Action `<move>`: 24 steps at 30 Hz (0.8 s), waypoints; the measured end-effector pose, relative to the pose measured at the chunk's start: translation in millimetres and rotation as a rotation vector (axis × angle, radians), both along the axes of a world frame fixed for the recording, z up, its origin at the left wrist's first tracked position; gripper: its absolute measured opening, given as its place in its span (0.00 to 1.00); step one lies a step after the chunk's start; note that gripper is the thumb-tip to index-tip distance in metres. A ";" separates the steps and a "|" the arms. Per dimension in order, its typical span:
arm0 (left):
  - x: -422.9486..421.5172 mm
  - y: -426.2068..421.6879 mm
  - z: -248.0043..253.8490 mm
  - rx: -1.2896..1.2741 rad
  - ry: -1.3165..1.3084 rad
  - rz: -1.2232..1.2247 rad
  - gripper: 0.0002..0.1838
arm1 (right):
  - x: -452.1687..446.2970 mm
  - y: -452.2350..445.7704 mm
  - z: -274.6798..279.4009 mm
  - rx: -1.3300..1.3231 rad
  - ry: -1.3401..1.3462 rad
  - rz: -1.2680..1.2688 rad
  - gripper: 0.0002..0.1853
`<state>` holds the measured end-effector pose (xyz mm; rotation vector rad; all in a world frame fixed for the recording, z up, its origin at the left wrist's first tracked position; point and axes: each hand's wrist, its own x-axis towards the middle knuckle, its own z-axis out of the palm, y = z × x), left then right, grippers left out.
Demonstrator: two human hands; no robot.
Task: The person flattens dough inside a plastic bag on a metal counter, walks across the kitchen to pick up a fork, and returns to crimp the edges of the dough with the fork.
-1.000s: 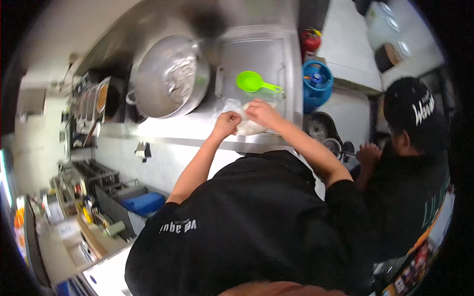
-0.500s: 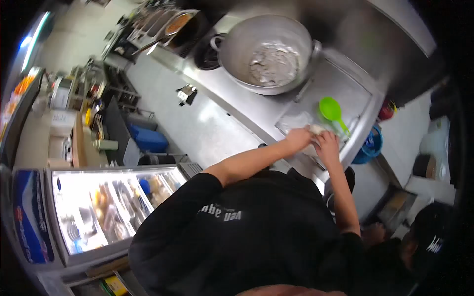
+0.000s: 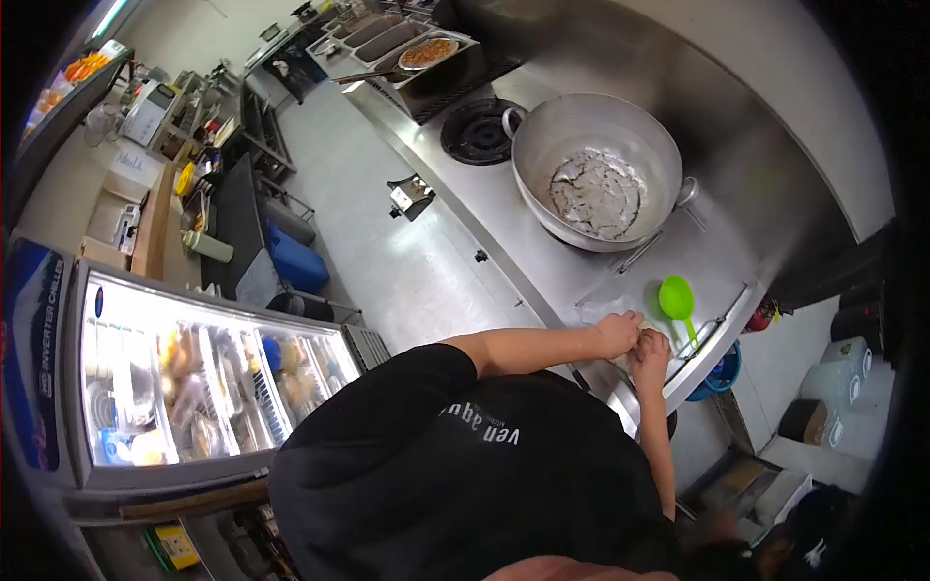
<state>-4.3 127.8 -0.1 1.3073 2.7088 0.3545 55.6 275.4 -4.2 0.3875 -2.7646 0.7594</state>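
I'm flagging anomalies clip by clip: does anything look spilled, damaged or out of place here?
One thing: the inside bottom of the two-handled metal pot is blotchy, with dark irregular lines, unlike its smoother walls. Whether that is residue or wear, I cannot tell.

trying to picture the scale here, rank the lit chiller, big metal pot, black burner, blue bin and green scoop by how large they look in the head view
Largest to smallest:
1. lit chiller
2. big metal pot
3. black burner and blue bin: too alike to rank
4. green scoop
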 end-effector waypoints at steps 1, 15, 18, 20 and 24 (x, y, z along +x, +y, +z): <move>-2.0 0.4 1.9 0.014 -0.013 0.032 0.10 | -1.3 0.5 -2.2 -0.014 0.005 -0.004 0.17; -9.8 -9.2 10.7 0.173 0.132 0.003 0.13 | -0.4 -16.9 -19.0 0.004 0.069 -0.246 0.06; -10.3 -10.4 22.7 0.120 0.267 -0.026 0.12 | -1.2 -21.4 -30.7 -0.046 0.071 -0.314 0.04; -12.4 -12.5 23.5 0.085 0.235 -0.041 0.10 | 1.5 -26.3 -28.3 -0.043 0.066 -0.351 0.04; -12.3 -13.9 16.1 0.149 -0.018 0.076 0.10 | 5.0 -28.9 -22.9 0.011 0.091 -0.379 0.05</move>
